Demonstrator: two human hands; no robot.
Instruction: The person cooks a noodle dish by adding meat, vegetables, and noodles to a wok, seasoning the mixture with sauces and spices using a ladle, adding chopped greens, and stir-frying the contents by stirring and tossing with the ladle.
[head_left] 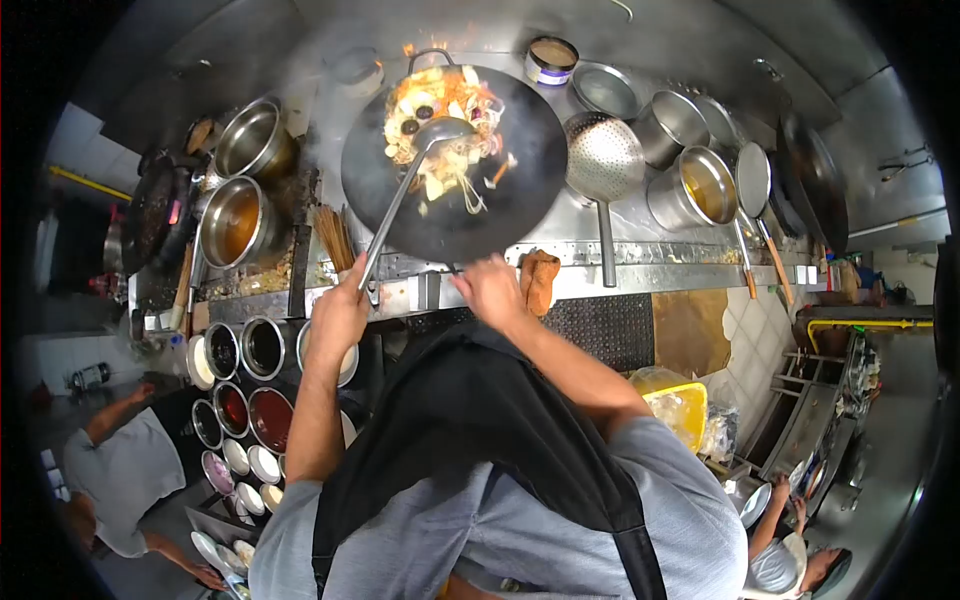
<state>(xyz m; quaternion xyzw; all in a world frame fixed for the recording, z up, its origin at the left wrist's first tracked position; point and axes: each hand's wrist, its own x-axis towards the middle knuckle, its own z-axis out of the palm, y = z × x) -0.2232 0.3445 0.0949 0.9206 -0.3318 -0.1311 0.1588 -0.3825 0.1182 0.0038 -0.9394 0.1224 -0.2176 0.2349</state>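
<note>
A dark wok (390, 215) sits over the stove, with flames at its far rim. Toward its far side lies a heap of chopped, noodle-like food (455, 100), with two dark round pieces among it. My left hand (340, 310) is closed around the handle of a metal ladle (445, 130), whose bowl rests on the food. At the near edge of the wok, my right hand (490, 290) has its fingers curled at the near handle; they partly hide it. An orange-brown cloth (539, 282) lies right beside this hand.
A perforated strainer (605, 165) lies right of the wok. Metal pots (698, 190) stand farther right; others (236, 225) with liquid stand left. Sauce containers (270, 420) fill the lower left. A yellow basket (690, 415) is at right. Other people (125, 470) work at both sides.
</note>
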